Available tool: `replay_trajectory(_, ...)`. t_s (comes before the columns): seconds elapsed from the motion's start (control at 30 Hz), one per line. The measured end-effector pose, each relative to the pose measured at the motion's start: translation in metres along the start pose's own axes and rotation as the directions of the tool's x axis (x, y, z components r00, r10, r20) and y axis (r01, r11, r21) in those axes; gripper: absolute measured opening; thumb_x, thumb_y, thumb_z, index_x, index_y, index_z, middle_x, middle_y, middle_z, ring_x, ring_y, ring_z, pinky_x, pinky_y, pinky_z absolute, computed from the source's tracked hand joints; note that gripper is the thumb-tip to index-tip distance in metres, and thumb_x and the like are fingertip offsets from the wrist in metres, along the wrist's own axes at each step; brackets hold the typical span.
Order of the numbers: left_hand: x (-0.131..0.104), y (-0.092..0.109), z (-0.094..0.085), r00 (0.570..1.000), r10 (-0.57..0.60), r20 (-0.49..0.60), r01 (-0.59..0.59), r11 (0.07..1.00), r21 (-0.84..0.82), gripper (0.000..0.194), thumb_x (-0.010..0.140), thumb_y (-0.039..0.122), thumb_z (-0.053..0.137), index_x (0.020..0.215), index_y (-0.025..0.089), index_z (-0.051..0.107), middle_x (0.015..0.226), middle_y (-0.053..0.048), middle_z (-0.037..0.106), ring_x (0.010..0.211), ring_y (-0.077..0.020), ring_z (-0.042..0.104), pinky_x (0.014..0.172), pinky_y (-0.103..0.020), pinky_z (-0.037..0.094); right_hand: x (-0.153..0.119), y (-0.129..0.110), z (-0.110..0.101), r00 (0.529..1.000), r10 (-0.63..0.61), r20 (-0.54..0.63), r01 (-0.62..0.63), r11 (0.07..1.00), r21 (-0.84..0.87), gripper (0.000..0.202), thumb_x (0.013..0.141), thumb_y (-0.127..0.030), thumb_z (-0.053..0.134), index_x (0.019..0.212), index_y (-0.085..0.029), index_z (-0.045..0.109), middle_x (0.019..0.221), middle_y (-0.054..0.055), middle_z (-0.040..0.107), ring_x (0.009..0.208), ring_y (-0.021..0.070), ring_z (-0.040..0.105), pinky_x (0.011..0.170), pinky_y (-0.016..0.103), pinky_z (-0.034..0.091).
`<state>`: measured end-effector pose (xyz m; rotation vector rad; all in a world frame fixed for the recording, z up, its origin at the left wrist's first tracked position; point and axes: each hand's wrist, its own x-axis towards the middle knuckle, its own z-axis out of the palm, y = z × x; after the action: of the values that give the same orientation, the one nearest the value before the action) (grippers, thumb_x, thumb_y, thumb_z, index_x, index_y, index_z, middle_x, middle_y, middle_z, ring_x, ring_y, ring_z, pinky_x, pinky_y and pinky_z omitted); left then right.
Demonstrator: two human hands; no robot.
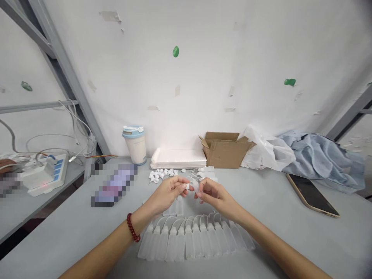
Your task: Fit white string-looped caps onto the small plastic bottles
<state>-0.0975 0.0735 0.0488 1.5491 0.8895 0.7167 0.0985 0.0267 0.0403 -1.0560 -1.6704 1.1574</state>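
Observation:
My left hand (171, 193) pinches a small white cap (187, 186) between thumb and fingertips. My right hand (214, 195) is closed on a small translucent plastic bottle (195, 186), tilted and close beside the cap; whether the two touch is unclear. Below both hands, several flat translucent bottles (188, 242) lie side by side, with white tops and thin curved white strands. A few more bottles (173, 210) lie partly hidden under my left hand. Beyond the hands are loose white caps (165, 173) in a small heap and further translucent bottles (207, 173).
A stack of white padded mailers (178, 159), a lidded cup (135, 146) and a cardboard box (226, 153) stand against the wall. Rightward lie a plastic bag (266, 151), blue cloth (322, 159) and a phone (312, 194). A power strip (49, 176) sits left.

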Motion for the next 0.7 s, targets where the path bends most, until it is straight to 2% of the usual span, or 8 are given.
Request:
replay_trajectory(0.17, -0.001, 0.003, 0.002, 0.999, 0.027, -0.035, -0.027, 1.0, 0.016, 0.025, 0.081, 0.033, 0.056, 0.098, 0.015, 0.061, 0.083, -0.006, 0.066, 0.081, -0.0181, 0.061, 0.08, -0.033, 0.046, -0.002, -0.003, -0.001, 0.996, 0.047, 0.076, -0.052, 0.996, 0.066, 0.02, 0.084, -0.036, 0.057, 0.081, -0.019, 0.046, 0.079, 0.002, 0.06, 0.075, 0.0142, 0.057, 0.067, 0.028, 0.043)
replay_trajectory(0.4, -0.002, 0.007, 0.003, 0.995, 0.083, 0.057, -0.086, 0.995, 0.052, 0.018, 0.079, 0.031, 0.056, 0.081, 0.017, 0.066, 0.09, -0.005, 0.065, 0.074, -0.0152, 0.057, 0.076, -0.03, 0.047, -0.003, -0.01, -0.001, 0.987, 0.072, 0.146, -0.075, 0.997, 0.013, 0.015, 0.085, -0.032, 0.053, 0.081, -0.019, 0.046, 0.078, 0.001, 0.061, 0.073, 0.0136, 0.055, 0.061, 0.025, 0.038)
replay_trajectory(0.57, -0.002, 0.006, 0.003, 0.997, 0.046, 0.06, -0.049, 0.997, 0.054, 0.018, 0.076, 0.034, 0.06, 0.077, 0.016, 0.067, 0.092, -0.005, 0.065, 0.068, -0.0137, 0.055, 0.072, -0.029, 0.047, -0.004, -0.011, -0.003, 0.989, 0.067, 0.134, -0.052, 0.993, -0.11, 0.01, 0.089, -0.028, 0.047, 0.084, -0.019, 0.048, 0.081, 0.001, 0.064, 0.065, 0.0112, 0.048, 0.057, 0.024, 0.032)
replay_trajectory(0.7, 0.0, 0.001, 0.003, 0.999, 0.014, 0.042, -0.016, 0.999, 0.05, 0.021, 0.076, 0.036, 0.061, 0.075, 0.016, 0.065, 0.072, -0.003, 0.063, 0.064, -0.0151, 0.055, 0.07, -0.03, 0.047, -0.006, -0.01, -0.003, 0.995, 0.04, 0.088, -0.015, 0.963, -0.271, 0.01, 0.09, -0.029, 0.045, 0.088, -0.021, 0.051, 0.084, 0.0, 0.061, 0.059, 0.0099, 0.042, 0.055, 0.023, 0.031)
